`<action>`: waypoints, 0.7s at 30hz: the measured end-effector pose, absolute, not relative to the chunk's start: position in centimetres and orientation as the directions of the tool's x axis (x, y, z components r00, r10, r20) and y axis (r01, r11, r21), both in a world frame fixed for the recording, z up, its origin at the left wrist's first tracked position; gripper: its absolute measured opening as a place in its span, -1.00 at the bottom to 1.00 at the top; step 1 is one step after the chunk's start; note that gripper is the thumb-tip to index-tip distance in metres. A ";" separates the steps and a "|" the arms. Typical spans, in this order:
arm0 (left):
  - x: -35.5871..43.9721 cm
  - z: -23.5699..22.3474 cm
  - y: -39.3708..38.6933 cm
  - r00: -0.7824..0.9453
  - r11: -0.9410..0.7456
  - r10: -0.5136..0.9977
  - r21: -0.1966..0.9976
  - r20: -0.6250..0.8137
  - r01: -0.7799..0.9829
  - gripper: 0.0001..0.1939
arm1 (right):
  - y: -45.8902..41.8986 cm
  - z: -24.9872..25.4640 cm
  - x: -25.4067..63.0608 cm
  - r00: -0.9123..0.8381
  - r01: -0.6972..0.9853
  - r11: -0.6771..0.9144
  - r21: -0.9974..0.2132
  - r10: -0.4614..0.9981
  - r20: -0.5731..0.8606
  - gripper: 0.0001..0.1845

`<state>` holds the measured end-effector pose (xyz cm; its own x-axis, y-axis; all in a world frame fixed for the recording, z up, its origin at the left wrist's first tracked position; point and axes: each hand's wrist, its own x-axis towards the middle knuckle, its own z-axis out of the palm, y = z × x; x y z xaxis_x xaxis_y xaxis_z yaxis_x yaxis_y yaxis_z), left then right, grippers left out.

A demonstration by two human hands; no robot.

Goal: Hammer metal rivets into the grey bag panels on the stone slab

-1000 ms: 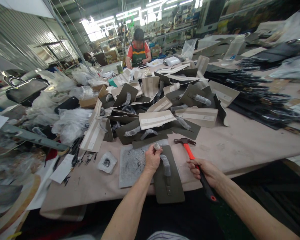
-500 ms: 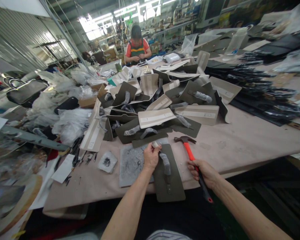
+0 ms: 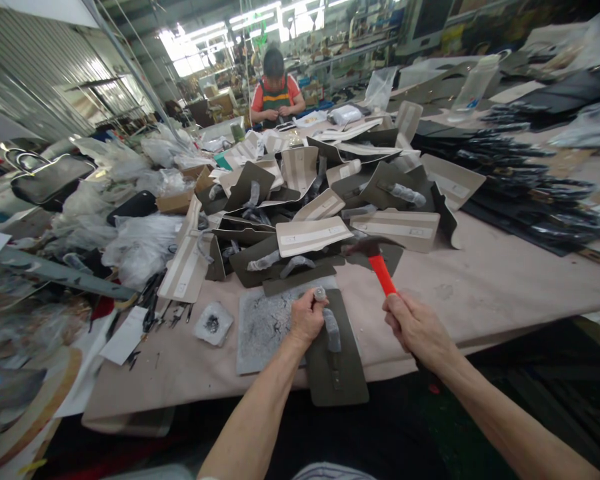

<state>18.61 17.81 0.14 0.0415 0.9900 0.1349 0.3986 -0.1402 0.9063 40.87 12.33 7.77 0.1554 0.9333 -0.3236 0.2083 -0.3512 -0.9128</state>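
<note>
My left hand is closed around a short metal punch, whose round, pale top shows above the fingers. The punch stands over the upper part of a dark olive panel; its lower end is hidden. Fixed to that panel is a strap handle wrapped in clear plastic. Under the panel's left side lies a grey, cracked slab. To the right, my right hand grips a claw hammer by its red and black handle, its head raised above the table and blurred.
Behind the slab a heap of similar panels covers the table. A small white dish with dark bits stands left, near loose tools and plastic bags. Black wrapped pieces lie right. A co-worker sits opposite.
My right hand has lifted the hammer up from beside the panel and moved slightly right. The punch in my left hand has tipped more upright; the panel has hardly moved.
</note>
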 end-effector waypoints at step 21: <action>18.9 -0.4 18.0 0.083 -0.136 0.990 0.887 0.111 0.440 -0.82 | 10.6 10.3 42.6 -0.233 0.832 0.306 -0.463 0.950 0.210 -0.64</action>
<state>18.87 17.99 -0.37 0.0830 0.9904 0.1106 0.4404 -0.1360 0.8875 42.61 10.56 10.34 -0.2328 0.9495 0.2104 0.8316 0.3065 -0.4631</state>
